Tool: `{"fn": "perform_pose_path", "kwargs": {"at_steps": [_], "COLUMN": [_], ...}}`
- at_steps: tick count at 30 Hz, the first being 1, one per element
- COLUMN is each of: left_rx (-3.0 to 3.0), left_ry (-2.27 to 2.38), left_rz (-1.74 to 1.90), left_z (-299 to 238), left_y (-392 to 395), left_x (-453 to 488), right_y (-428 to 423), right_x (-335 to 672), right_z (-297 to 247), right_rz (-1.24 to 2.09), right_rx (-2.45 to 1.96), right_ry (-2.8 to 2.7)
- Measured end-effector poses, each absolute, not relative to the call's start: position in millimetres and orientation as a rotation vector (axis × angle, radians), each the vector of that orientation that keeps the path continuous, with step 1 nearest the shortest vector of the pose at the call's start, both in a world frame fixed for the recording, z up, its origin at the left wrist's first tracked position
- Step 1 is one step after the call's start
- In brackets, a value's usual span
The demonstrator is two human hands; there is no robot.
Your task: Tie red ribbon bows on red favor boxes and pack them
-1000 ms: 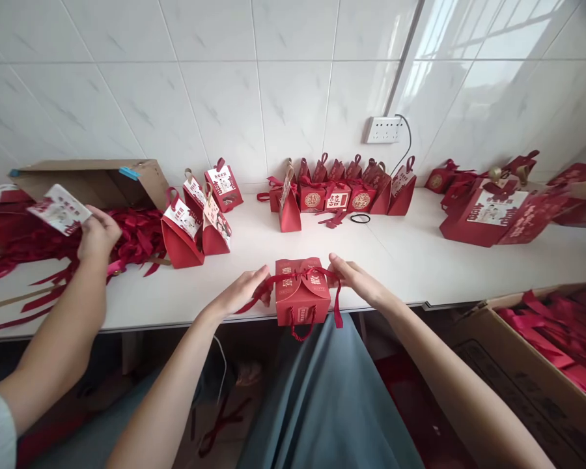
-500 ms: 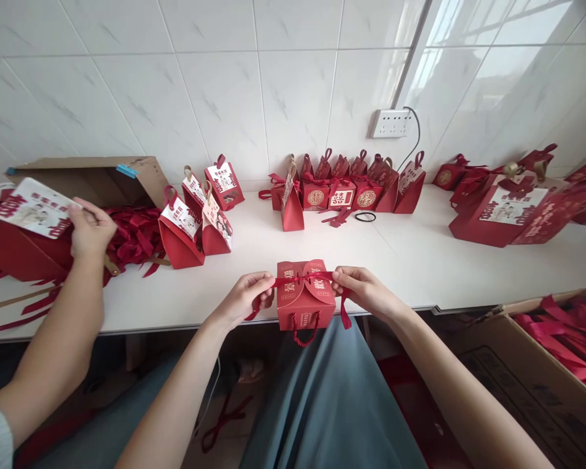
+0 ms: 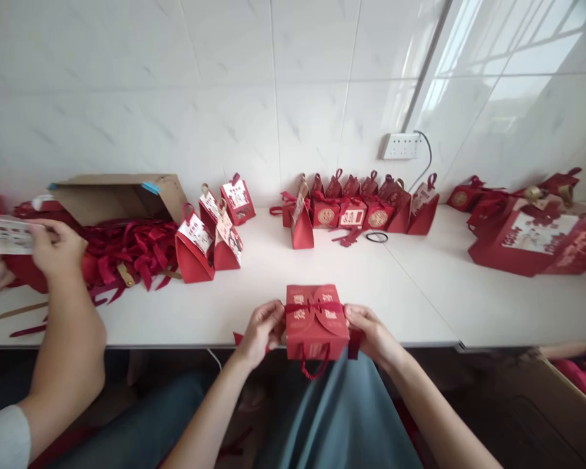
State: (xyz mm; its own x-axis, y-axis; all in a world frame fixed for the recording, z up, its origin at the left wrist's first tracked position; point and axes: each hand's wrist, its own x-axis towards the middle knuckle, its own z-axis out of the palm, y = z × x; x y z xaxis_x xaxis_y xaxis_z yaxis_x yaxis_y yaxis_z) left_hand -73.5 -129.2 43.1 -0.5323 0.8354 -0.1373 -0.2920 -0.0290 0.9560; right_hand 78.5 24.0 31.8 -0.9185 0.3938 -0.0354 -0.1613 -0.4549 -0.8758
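Note:
A red gift box (image 3: 317, 335) with gold characters sits at the table's front edge, its rope handle (image 3: 315, 371) hanging down in front. Across the box's curved top flaps lies a dark red ribbon (image 3: 329, 306), pulled sideways. My left hand (image 3: 264, 329) pinches the ribbon at the box's left side, and a loose end shows beyond it. At the right side, my right hand (image 3: 370, 329) pinches the other part, its tail hanging below the fingers. Whether the fingers also press on the box's sides, I cannot tell.
At left, a co-worker's hands (image 3: 56, 244) hold a white printed card (image 3: 4, 236) beside a cardboard box (image 3: 122, 195) with red ribbons. Several red boxes (image 3: 326, 215) stand along the wall, near a black ring (image 3: 376, 237). Larger red bags (image 3: 517, 251) stand at right.
My view has tilted up and shifted left, so things sit lower. My hands have moved closer to the box's sides, still pinching the ribbon. The co-worker's card has moved left and tilted.

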Motion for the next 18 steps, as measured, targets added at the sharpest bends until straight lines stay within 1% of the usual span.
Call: {"fn": "perform_pose_path", "kwargs": {"at_steps": [6,14,18], "left_rx": [0.552,0.695,0.662], "left_ry": [1.415,1.566,1.578], "left_rz": [1.888,2.006,2.021], "left_z": [36.3,33.8,34.2], "left_y": [-124.5,-118.7,-116.6], "left_x": [-57.5,-51.8,-48.8], "right_y": [14.7,11.4,16.7], "right_x": [72.6,71.1,71.0], "right_z": [9.5,15.3,7.6], "right_rz": [2.401,2.381,2.360], "right_rx": [-0.371,-0.398,-0.447], "right_ry": [-1.287,-1.342,-1.401]}}
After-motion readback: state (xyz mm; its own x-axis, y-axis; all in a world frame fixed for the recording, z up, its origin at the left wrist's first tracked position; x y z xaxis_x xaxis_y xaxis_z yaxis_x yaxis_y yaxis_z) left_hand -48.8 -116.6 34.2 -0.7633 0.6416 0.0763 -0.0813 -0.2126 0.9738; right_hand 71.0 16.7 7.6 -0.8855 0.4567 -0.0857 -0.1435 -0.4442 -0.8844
